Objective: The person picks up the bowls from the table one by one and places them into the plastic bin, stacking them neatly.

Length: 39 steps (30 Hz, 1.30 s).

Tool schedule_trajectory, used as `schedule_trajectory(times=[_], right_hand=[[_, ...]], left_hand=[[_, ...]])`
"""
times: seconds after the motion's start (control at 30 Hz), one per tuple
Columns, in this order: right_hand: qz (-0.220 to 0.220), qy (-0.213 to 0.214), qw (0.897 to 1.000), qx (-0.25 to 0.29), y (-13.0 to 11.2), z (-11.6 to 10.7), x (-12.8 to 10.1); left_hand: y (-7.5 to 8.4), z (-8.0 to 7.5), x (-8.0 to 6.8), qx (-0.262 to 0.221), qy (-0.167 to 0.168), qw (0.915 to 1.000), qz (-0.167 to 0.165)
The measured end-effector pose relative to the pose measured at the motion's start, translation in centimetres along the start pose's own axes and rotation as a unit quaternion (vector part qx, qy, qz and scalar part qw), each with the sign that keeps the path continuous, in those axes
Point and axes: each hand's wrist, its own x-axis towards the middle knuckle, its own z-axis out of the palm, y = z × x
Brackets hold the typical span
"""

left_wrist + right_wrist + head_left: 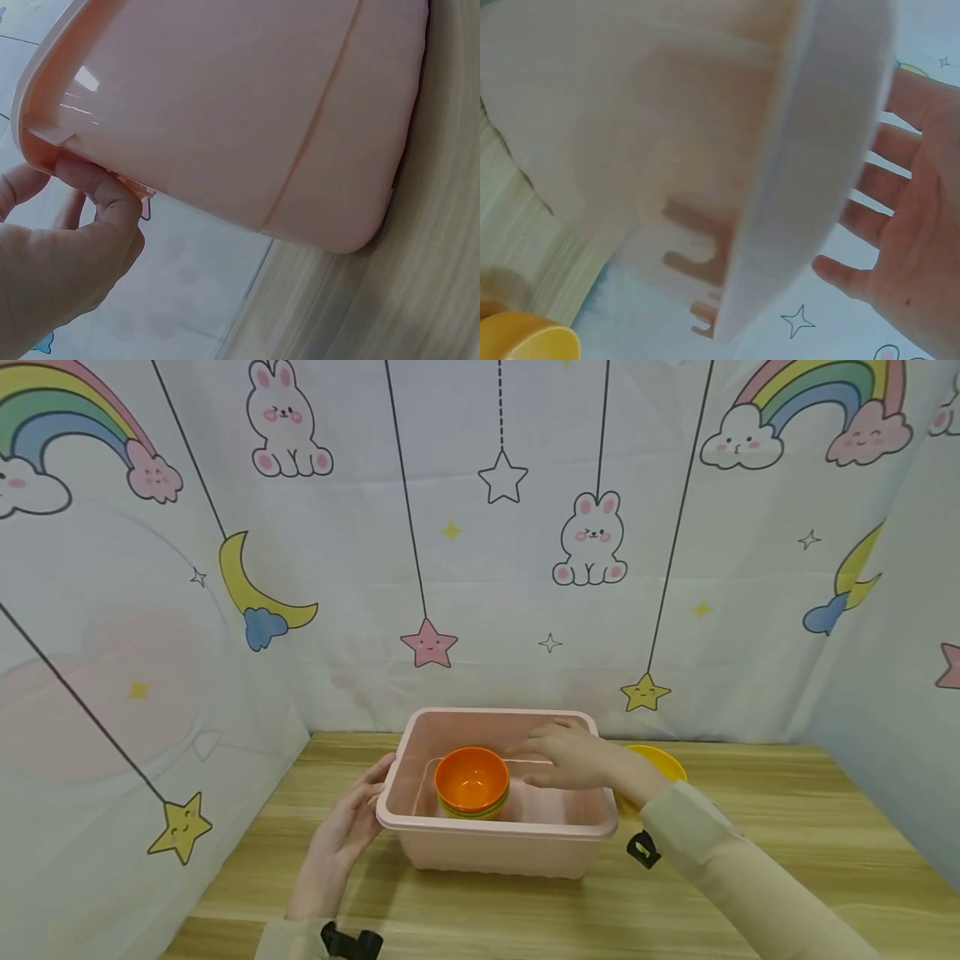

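Left hand: the left hand (352, 822) was laid against the left end of the pink tub (495, 837), near the front edge of the wooden table (787, 877); in the left wrist view the fingers (101, 191) were seen curled under the tub's rim (45, 135), gripping it, with the thumb below.
Pink tub: it was set upright on the table, roughly midway between the left and right edges and nearer the back edge than the front; its side wall (247, 112) was seen resting on the wood.
Bowls: a short stack of bowls (472, 783) was held inside the tub, toward its left half, with an orange bowl on top and green and yellow rims showing beneath.
Right hand: the right hand (566, 756) was held flat, palm down, over the right half of the tub, just beside the stack; in the right wrist view its fingers (889, 187) were seen straight and spread, gripping nothing.
Yellow bowl: a yellow bowl (660, 762) was left on the table just beyond the tub's right end, partly hidden by the right forearm.
Backdrop: a printed curtain (480, 527) with rabbits, stars and rainbows was hung along the back and side edges.
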Motion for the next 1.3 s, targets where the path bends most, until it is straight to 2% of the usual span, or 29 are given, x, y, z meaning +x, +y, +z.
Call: schedule_trajectory(times=[0.17,0.37,0.53,0.7,0.87,1.3], right_hand=[[-0.015,0.041,0.999,0.004,0.6,0.4,-0.5],[-0.029,0.082,0.996,-0.015,1.4,1.0,-0.9],[-0.03,0.103,0.994,-0.023,1.8,1.4,-1.1],[-0.033,0.121,0.992,-0.017,2.1,1.4,-1.3],[-0.026,0.135,0.99,-0.011,2.5,1.4,-1.7],[0.007,0.186,0.982,0.028,4.5,2.0,-2.8]], left_hand=[[0.0,0.0,0.0,0.0,-0.009,1.0,0.002],[0.0,0.0,-0.1,0.003,-0.009,1.0,-0.001],[-0.1,0.0,-0.1,0.004,-0.005,1.0,0.0],[-0.1,-0.2,-0.1,-0.002,-0.019,0.9998,0.005],[0.0,-0.2,-0.1,-0.006,-0.033,0.9994,0.01],[0.0,-0.1,-0.2,-0.007,-0.028,0.9996,0.007]])
